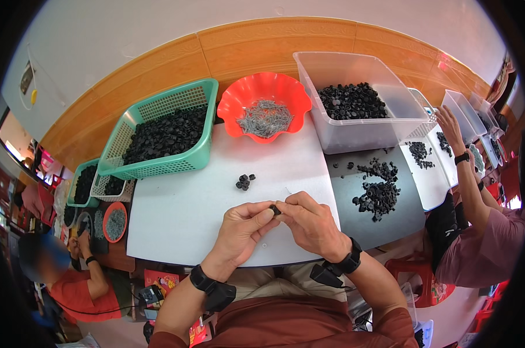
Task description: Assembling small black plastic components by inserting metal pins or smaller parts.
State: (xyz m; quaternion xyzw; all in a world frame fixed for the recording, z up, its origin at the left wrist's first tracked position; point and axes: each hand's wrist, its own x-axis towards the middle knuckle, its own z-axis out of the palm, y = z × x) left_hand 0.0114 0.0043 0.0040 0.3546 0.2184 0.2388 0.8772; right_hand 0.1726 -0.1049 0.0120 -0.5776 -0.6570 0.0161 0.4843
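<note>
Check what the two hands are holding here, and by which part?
A small black part, pinched between the fingertips of the left hand and right hand; it is too small to tell which part.

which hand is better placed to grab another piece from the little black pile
Left, probably. The small pile lies on the white board straight ahead of the left hand; the right hand sits further to the side. Both pinch a small black part.

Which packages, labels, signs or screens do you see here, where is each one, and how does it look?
Red printed package: below the white table's near edge, beside the left forearm; flat, red with yellow marks.
Second red printed item: lower, by the person's lap; red, partly hidden.
Dark framed panel: far left on the wall; maybe a screen or window, cannot tell.
</note>
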